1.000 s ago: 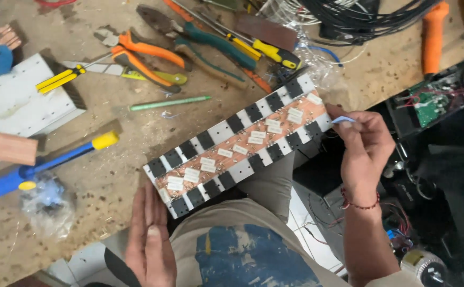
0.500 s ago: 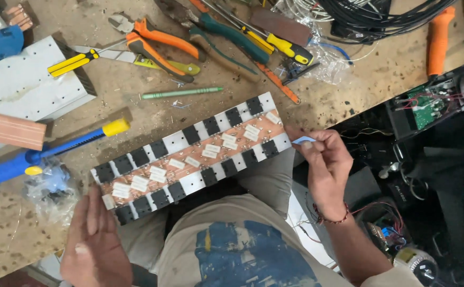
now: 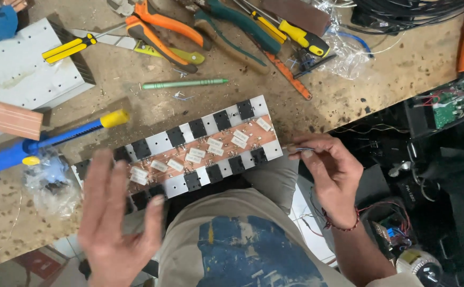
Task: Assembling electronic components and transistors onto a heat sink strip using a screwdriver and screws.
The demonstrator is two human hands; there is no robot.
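Bench: a worn, pitted wooden worktop, speckled with solder and debris, is running diagonally across the view; its edge is dropping off at the right to a dark clutter of wiring and a green circuit board.

The long heatsink board, a copper strip flanked by black transistors and white resistors, is lying on the bench edge, overhanging the person's lap.

The left hand is hovering open, fingers spread, over the board's near-left end and hiding that end; it is gripping nothing. The right hand is sitting just beside the board's right end, thumb and forefinger pinched on a small thin part; what the part is, cannot tell.

Surroundings: orange-handled pliers, a yellow-handled screwdriver and a green rod are lying beyond the board. A blue clamp with a yellow tip, a grey perforated metal box and a plastic bag are sitting at the left.
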